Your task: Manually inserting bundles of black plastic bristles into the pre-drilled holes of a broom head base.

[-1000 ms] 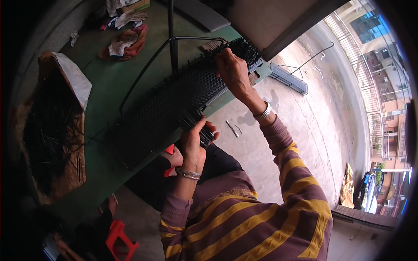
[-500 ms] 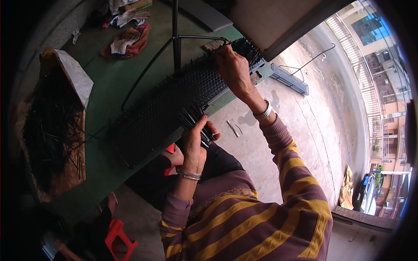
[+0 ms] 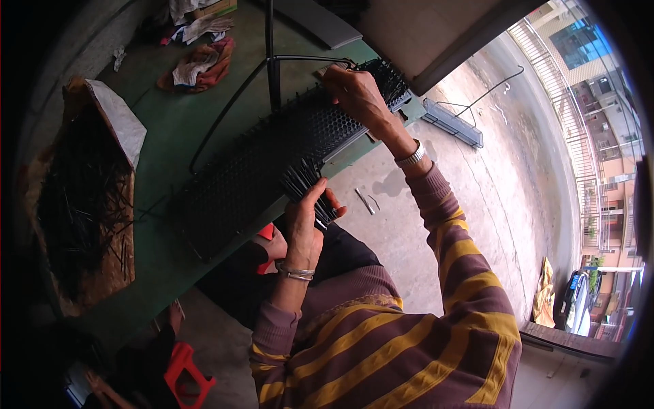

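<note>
My left hand (image 3: 304,221) is wrapped round a bundle of thin black rods (image 3: 300,180), held at the front edge of the bench. My right hand (image 3: 357,99) is farther right, closed in a pinch above a long black perforated rack (image 3: 310,136). What its fingertips hold, if anything, is too small and dark to make out. Along the rack's far side and right end, several black rods (image 3: 390,76) stick up out of the holes. A black metal frame (image 3: 274,85) rises from behind the rack.
On the green bench (image 3: 163,146), a worn cardboard box (image 3: 126,136) at left holds many loose black rods. Gloves and a reddish cloth (image 3: 216,61) lie behind. A similar rack (image 3: 453,124) rests on the concrete floor. A red stool (image 3: 185,375) and another person's arm (image 3: 105,388) are at lower left.
My right hand has moved slightly left along the rack, away from its right end. My left hand and its bundle have barely moved.
</note>
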The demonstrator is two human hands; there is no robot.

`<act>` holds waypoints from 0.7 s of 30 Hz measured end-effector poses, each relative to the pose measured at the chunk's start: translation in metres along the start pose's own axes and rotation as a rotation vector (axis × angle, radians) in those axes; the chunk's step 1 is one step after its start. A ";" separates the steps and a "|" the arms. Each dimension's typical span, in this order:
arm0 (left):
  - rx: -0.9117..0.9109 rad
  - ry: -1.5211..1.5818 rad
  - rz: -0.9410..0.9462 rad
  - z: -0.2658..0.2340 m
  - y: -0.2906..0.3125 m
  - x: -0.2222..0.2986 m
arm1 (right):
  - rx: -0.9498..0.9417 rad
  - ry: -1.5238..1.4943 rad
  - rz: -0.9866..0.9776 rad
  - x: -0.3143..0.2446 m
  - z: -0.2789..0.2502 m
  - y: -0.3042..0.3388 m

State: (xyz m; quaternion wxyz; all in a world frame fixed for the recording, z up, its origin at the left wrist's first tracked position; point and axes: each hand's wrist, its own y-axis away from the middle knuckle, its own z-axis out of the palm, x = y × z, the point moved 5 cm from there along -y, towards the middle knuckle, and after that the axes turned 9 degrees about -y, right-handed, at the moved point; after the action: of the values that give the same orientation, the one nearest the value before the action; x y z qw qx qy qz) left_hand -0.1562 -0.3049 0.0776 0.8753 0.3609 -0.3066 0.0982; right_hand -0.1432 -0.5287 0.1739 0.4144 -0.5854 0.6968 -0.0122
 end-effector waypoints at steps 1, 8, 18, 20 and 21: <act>-0.003 -0.008 -0.008 0.000 0.000 -0.001 | -0.007 0.023 0.006 0.000 -0.001 -0.001; -0.010 -0.030 -0.026 0.000 0.002 0.000 | 0.022 -0.086 0.146 0.015 -0.002 0.011; -0.086 -0.081 -0.015 0.007 0.004 -0.001 | 0.169 0.393 -0.016 0.007 0.002 0.017; -0.080 -0.077 -0.022 0.009 0.005 -0.002 | 0.135 0.465 0.060 0.011 0.004 0.014; -0.081 -0.079 -0.022 0.009 0.006 -0.002 | 0.136 0.466 0.061 0.009 0.005 0.016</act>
State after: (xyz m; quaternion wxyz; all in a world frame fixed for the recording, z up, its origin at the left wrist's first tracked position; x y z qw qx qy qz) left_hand -0.1647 -0.3068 0.0851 0.8774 0.3322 -0.3407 0.0619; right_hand -0.1525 -0.5289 0.1573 0.2813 -0.5161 0.7884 -0.1814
